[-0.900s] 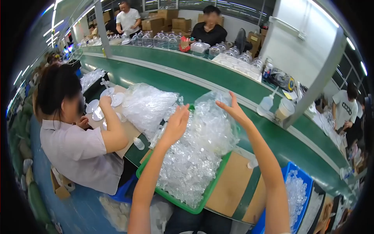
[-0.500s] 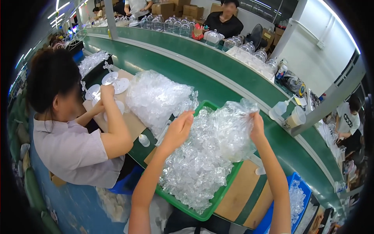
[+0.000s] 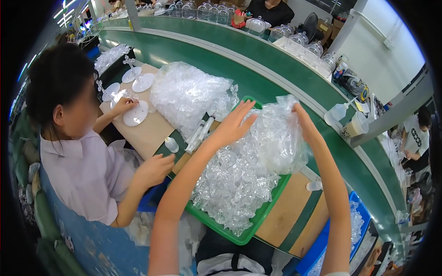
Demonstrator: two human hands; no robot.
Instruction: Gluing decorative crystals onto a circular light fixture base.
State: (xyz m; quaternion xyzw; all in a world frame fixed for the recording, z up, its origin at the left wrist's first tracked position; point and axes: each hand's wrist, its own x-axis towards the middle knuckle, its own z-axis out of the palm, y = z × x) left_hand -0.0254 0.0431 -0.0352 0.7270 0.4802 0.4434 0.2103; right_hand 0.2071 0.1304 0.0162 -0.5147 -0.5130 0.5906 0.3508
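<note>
A green plastic tray [image 3: 244, 237] in front of me is heaped with small clear plastic pieces [image 3: 230, 184]. Over its far right part lies a clear plastic bag [image 3: 281, 138], crumpled, with more clear pieces showing through. My right hand [image 3: 307, 123] has the bag's upper right edge between its fingers. My left hand [image 3: 235, 125] is beside the bag's left side, above the heap, its fingers stretched out and holding nothing. Whether its fingertips touch the bag I cannot tell.
Left of the tray lies a large bag of clear pieces [image 3: 189, 92]. A co-worker [image 3: 78, 152] sits at the left, one hand near white discs [image 3: 136, 113]. A small bottle [image 3: 171, 145] stands between us. A blue bin [image 3: 357, 221] is at my right.
My left hand has moved up and right, its fingers spreading. My right hand still holds the bag, now with fingers higher. The co-worker's near hand has come back from the discs.
</note>
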